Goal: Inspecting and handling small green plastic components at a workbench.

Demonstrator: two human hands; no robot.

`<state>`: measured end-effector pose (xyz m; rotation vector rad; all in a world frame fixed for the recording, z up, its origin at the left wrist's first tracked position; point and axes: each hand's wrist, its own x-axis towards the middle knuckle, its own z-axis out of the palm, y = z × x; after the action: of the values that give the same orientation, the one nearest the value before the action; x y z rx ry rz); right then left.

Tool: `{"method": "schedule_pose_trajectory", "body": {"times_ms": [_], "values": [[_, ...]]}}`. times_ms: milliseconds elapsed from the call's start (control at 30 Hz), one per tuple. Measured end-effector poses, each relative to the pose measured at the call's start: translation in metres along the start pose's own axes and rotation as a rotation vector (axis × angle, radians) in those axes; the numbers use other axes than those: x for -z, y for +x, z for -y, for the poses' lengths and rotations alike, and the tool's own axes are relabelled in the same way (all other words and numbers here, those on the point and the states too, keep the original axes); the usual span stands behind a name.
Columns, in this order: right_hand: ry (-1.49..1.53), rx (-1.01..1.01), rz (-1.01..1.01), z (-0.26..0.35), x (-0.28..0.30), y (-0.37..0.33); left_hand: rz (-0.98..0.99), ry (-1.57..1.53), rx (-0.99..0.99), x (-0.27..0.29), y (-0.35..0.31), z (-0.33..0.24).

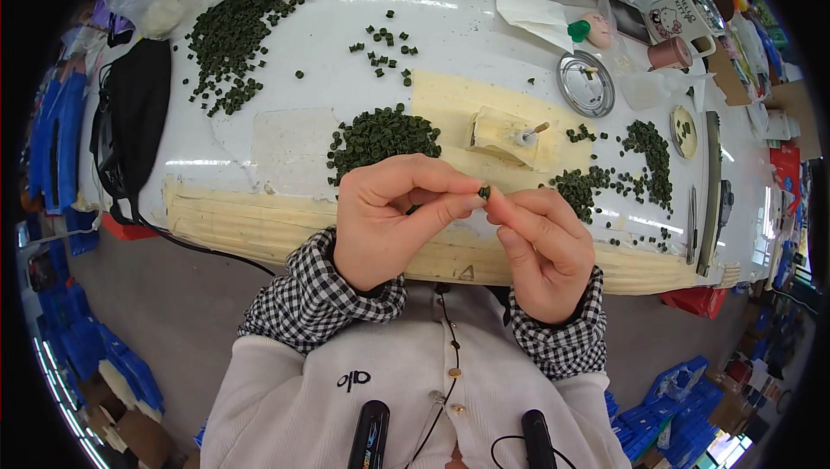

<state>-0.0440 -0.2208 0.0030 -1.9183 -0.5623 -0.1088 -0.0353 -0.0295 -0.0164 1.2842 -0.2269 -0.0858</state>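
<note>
Above the table's near edge, my left hand (pixel 380 223) pinches a small dark green piece (pixel 484 192) between thumb and forefinger. From the other side my right hand (pixel 549 248) meets the same piece, its fingertips closed together against it. Just beyond my left hand lies a heap of similar dark green pieces (pixel 385 136). A cream block with an upright pin (pixel 506 136) stands on a yellowish taped sheet (pixel 441 93) past my fingers. Right of it are looser dark green pieces (pixel 648 158), scattered toward the near edge.
A larger heap of green pieces (pixel 251 28) spreads at far left, beside a black cloth bag (pixel 138 114). To the right sit a round metal dish (pixel 586 84), a small round tray (pixel 684 132), tweezers (pixel 692 225) and a mug (pixel 679 21). Yellowish tape (pixel 233 223) covers the near edge.
</note>
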Motion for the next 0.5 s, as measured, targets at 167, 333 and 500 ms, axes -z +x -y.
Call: {"method": "schedule_pose_trajectory", "body": {"times_ms": [167, 333, 500], "values": [[0.017, 0.005, -0.016, -0.0019, -0.0005, -0.001, 0.014, -0.028, 0.0, 0.0, -0.0001, 0.0003], [0.014, 0.019, -0.022, -0.0016, -0.0001, -0.0004, 0.012, -0.021, 0.0, -0.0002, -0.0007, -0.0004], [0.015, 0.018, -0.024, -0.0025, -0.0009, -0.0007, 0.004, -0.042, 0.007, -0.0011, -0.0009, -0.0017]]}}
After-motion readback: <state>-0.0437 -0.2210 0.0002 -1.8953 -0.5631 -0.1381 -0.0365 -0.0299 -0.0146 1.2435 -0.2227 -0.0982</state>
